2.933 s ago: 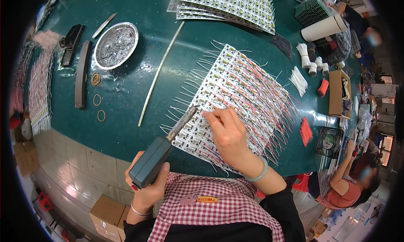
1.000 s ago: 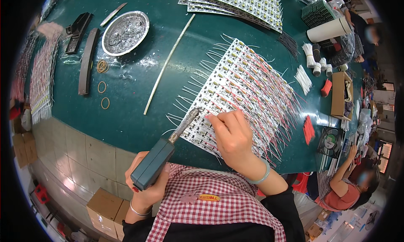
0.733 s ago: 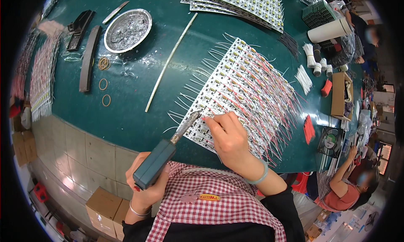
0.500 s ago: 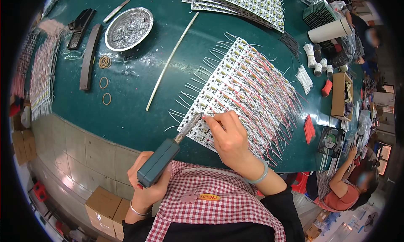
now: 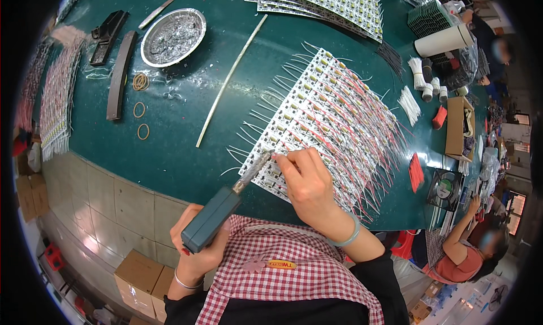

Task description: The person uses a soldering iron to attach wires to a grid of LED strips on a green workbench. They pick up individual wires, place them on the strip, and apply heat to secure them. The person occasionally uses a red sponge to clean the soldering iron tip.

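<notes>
Evidently, one soldering iron (image 5: 212, 220) with a dark green casing is gripped by the left hand (image 5: 205, 258), whose fingers are wrapped around it. The iron is slanted up and to the right, so that its tip is brought just beside the fingertips (image 5: 276, 157) of the right hand (image 5: 309, 183). Thumb and forefinger there are pressed together over one white panel (image 5: 300, 121); whether a wire is pinched between them cannot be told. The panel is laid aslant on the green table (image 5: 169, 149), under and beyond that pinch, and it is covered by red and white wires (image 5: 353, 127) too crowded to be counted.

Farther beyond the pinch, one stack of similar panels (image 5: 334, 5) is set. To the left of the pinch, one pale rod (image 5: 232, 82) is seen, and past it two single rubber bands (image 5: 142, 125) and one cluster of bands (image 5: 138, 86). Beyond these, one metal bowl (image 5: 148, 53) is placed, with one knife (image 5: 155, 14), one dark bar (image 5: 121, 79) and one black holder (image 5: 107, 36) near it. To the right of the pinch, two red bundles (image 5: 417, 172), one open cardboard box (image 5: 454, 130) and one fan (image 5: 444, 189) are found.
</notes>
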`<state>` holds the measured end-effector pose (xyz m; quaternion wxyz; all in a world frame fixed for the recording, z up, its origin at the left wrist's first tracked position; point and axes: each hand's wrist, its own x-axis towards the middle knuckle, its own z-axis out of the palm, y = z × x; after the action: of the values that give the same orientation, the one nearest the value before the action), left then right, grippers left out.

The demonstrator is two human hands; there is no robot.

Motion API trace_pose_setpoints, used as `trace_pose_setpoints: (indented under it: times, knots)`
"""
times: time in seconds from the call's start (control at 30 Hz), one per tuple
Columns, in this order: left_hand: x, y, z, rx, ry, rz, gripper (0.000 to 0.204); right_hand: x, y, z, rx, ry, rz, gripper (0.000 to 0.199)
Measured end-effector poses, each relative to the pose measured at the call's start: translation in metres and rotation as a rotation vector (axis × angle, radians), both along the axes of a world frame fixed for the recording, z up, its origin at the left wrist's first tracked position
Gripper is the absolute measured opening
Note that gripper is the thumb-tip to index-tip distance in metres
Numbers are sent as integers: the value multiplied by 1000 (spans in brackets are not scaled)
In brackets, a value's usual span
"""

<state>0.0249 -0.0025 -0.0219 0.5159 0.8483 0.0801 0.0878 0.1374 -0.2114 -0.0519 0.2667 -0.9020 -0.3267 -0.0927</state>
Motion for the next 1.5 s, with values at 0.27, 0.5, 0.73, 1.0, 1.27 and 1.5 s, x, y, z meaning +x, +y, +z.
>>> trace_pose_setpoints:
  times: [0.27, 0.5, 0.73, 1.0, 1.27, 1.5]
  knots:
    - [-6, 2, 1, -40, 17, 36, 21, 0, 1, 0, 16, -19, -20, 27]
    - [-12, 6, 4, -9, 35, 22, 24, -9, 3, 7, 55, -82, -30, 23]
    - [-17, 6, 3, -9, 13, 31, 23, -16, 6, -1, 69, -23, -26, 24]
    - [-22, 4, 0, -39, 60, 50, 20, -18, 6, -3, 63, 11, -21, 26]
    - [-19, 4, 1, 11, 45, 17, 18, -19, 9, 0, 42, 16, -55, 29]
    - [-21, 5, 0, 18, 24, 24, 18, -18, 10, -2, 44, -18, -31, 26]
